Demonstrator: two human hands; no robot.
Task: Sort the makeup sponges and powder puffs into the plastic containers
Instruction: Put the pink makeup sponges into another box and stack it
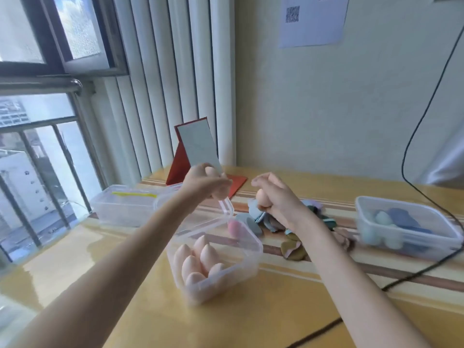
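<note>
nearest on the desk (288,312), clear box (247,257) of peach sponges (200,257). above it, left hand (208,182) clutching peach sponges; right hand (278,199) clasping another over the puff pile (293,229). right, box of blue-green sponges (437,243). far back, red mirror (198,149).

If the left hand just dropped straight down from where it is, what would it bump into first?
Probably the clear container of peach sponges: the left hand, holding a peach sponge, hovers near its far rim. Depth is unclear, so it might land just behind.

A red folding mirror (198,146) stands on the yellow table (288,310).
</note>
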